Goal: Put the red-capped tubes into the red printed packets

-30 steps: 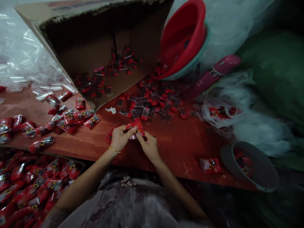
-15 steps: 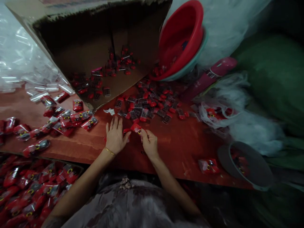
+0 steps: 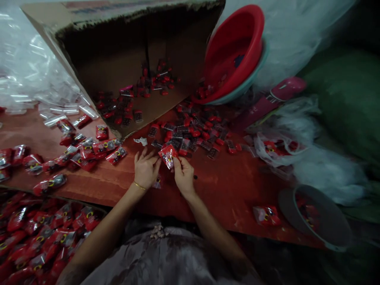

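A small shiny red packet (image 3: pixel 168 155) with a printed front is pinched at its lower right edge by the thumb and fingers of my right hand (image 3: pixel 184 177). My left hand (image 3: pixel 146 170), with a thin gold-coloured bracelet at the wrist, is just left of the packet. Its fingers are apart, with the fingertips close to the packet's left edge; whether they touch it I cannot tell. By the left thumb, a small clear and dark printed piece (image 3: pixel 157 182) lies partly hidden on the red tabletop (image 3: pixel 219 190). Beyond the hands lies a pile of small red-capped clear containers (image 3: pixel 190 132).
An open cardboard box (image 3: pixel 166 105) lies on its side behind. Filled red packets (image 3: pixel 86 150) lie at left, with more in a bin (image 3: pixel 41 237) below. A red basin (image 3: pixel 258 23), magenta bottle (image 3: pixel 270 99), plastic bag (image 3: pixel 261 150) and grey bowl (image 3: pixel 332 217) stand right.
The packet in my right hand has turned its printed face into fuller view and moved closer to my left hand. My left hand, earlier spread flat over something red, has curled slightly.
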